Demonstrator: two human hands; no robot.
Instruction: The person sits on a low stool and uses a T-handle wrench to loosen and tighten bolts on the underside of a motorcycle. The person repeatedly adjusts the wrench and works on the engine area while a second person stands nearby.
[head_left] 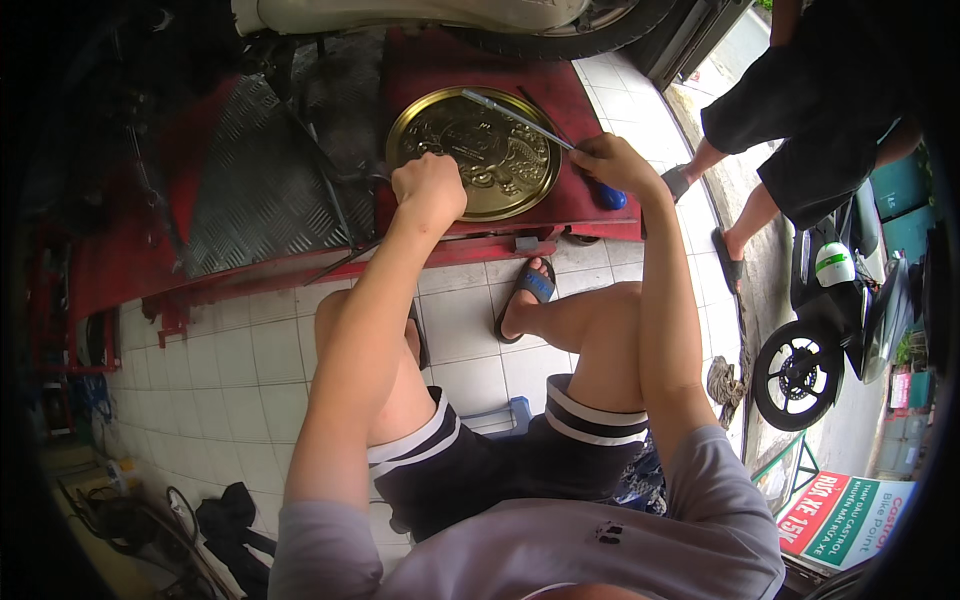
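Observation:
A round gold-coloured metal tray [480, 205] with raised decoration lies on the red lift platform [590, 105]. My left hand [430, 188] is closed in a fist at the tray's near left edge; what it holds, if anything, is hidden. My right hand [618, 166] grips the end of a long, thin silver rod-shaped tool [515, 117], which slants up and left across the tray. Below the right hand a blue tool handle [611, 197] rests on the platform. A thin dark shaft beside the tray lines up with it.
A motorbike's tyre [570, 42] and pale body overhang the platform's far side. Tread plate [250, 170] covers its left. Another person's legs [760, 205] stand at right, near a parked motorbike [830, 330]. A rag [725, 385] lies on white floor tiles.

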